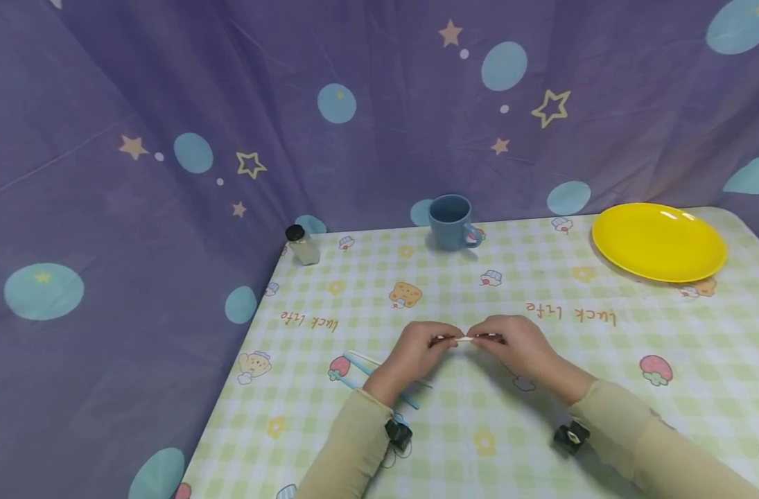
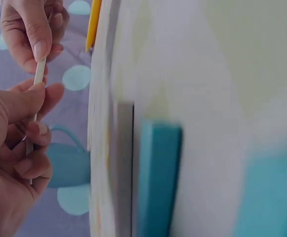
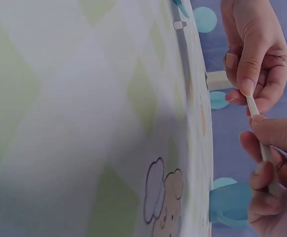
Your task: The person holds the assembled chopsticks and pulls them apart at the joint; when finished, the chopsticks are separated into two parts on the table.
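A thin pale stick is held level just above the table by both hands, one at each side of its middle. My left hand pinches it between thumb and fingers, and my right hand does the same close beside. In the left wrist view the stick runs between the left hand and the right hand. The right wrist view shows the stick too, with the right hand and left hand curled on it. Its ends are partly hidden by fingers.
Light blue sticks and a thin pale one lie by my left forearm. At the back stand a shaker with a black cap and a blue mug. A yellow plate lies at the back right, before a purple curtain.
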